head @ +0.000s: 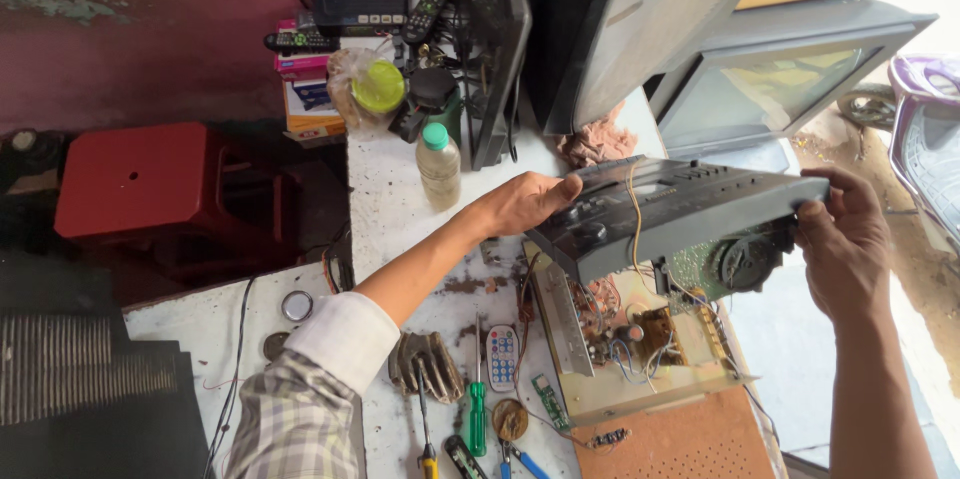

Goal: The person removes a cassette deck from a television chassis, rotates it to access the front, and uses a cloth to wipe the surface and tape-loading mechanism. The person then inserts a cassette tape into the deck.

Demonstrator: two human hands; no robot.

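My left hand (525, 204) grips the left end of a dark grey radio front panel (670, 209). My right hand (845, 239) holds its right end. The panel is lifted and tilted above the open chassis (640, 344), where a circuit board with wires and small parts shows. A round black speaker (745, 259) hangs on the panel's underside, and thin wires run from the panel down to the board.
On the worn white bench lie a green-handled screwdriver (477, 414), a small remote (502, 357), pliers (428, 364) and a plastic bottle (438, 164). An old television (780, 79) stands behind. A red stool (150, 179) sits at left.
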